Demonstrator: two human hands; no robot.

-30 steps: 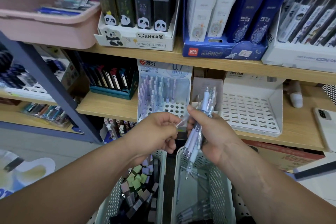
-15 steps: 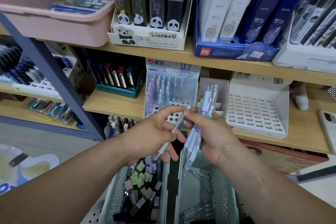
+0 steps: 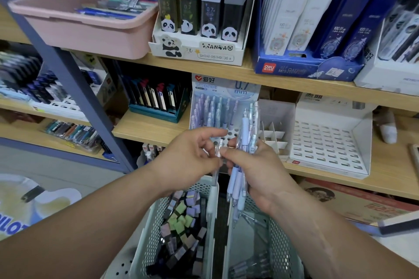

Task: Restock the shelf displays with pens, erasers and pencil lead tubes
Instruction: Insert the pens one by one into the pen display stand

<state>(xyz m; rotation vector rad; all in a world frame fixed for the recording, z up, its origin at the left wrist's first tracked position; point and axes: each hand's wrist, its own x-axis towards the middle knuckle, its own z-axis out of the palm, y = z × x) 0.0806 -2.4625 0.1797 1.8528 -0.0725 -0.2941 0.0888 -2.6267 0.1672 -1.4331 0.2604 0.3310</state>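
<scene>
Right grip (image 3: pixel 256 172) clutches pen bundle (image 3: pixel 246 129); left grip (image 3: pixel 188 156) pinches one pen (image 3: pixel 218 147).

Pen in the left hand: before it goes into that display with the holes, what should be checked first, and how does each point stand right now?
1. The left hand pinches the single pen: ok.
2. The right hand holds the bundle of pens: ok.
3. The pen display has free holes in its front rows: ok.
4. The single pen is clear of the right hand's fingers: cannot tell, as they meet right at it.
5. The single pen's tip points down: cannot tell.
</scene>
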